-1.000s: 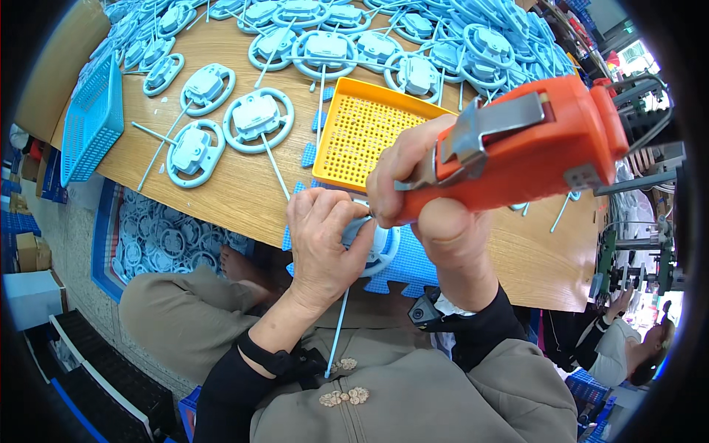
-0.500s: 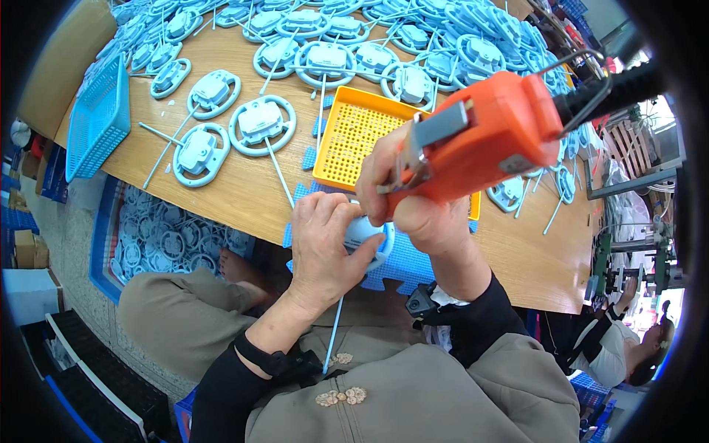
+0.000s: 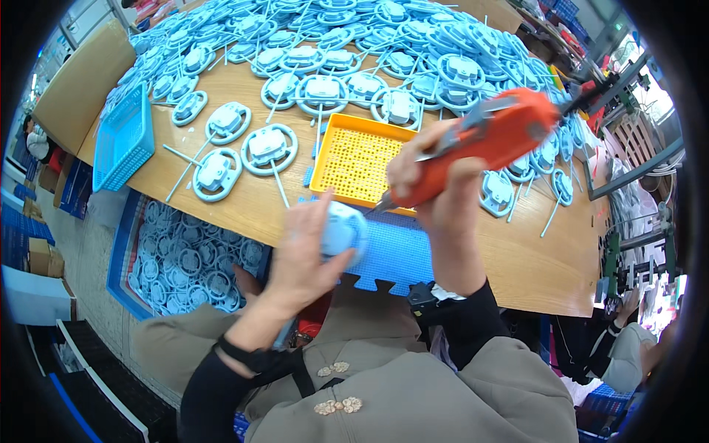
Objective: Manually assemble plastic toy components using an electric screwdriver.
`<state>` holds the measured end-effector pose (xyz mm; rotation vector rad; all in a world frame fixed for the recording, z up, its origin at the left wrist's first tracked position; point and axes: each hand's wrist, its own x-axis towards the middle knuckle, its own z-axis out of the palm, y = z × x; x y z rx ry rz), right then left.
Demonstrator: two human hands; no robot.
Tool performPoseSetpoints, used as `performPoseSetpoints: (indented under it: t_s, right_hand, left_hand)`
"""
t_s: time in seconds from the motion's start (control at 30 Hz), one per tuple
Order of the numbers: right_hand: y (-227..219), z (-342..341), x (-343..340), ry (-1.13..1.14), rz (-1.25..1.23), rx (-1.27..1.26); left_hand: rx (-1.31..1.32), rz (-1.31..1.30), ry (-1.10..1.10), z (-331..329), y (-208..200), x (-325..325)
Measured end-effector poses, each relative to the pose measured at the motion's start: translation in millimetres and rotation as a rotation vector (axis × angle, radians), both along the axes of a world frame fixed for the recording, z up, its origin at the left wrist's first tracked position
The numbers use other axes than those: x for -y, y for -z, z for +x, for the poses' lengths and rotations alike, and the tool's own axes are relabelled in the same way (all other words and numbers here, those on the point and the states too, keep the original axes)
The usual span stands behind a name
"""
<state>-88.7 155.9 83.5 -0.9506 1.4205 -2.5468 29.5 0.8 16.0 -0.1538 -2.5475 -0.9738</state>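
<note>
My left hand [image 3: 297, 255] is closed on a light blue toy steering wheel [image 3: 344, 232] at the table's near edge. Motion blurs both the wheel and the fingers. In my right hand [image 3: 449, 193] is an orange power screwdriver [image 3: 491, 140], held at a slant. Its bit points down and left, apart from the wheel, near the front rim of a yellow perforated tray [image 3: 341, 193]. Beneath the tool lies a blue foam mat [image 3: 396, 247].
Many similar blue wheels with thin stalks [image 3: 323, 90] cover the far table. A blue basket [image 3: 122, 144] stands at the left. Below the table edge, a crate [image 3: 118, 267] holds more wheels. Another person's arm [image 3: 628, 306] shows at the far right.
The screwdriver has come away from the wheel, up and to the right. My left hand has drawn the wheel to the left, off the mat. The whole view has shifted slightly.
</note>
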Motion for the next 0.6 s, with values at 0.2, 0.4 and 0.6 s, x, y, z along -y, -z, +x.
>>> performPoseSetpoints:
  t_s: [0.2,0.4,0.6]
  right_hand:
    - [5.4,-37.6,-36.3,0.212,0.074,0.018]
    - [30.9,-44.0,-29.4,0.112,0.109,0.013]
    - [34.2,-47.0,-23.6,0.059,0.126,-0.005]
  left_hand:
    - [0.055,-0.363,-0.039,59.2,-44.3,119.6]
    - [0.176,-0.488,-0.066,1.9,-36.5,120.2]
    - [0.138,-0.537,-0.288,-95.0,-3.0,125.2]
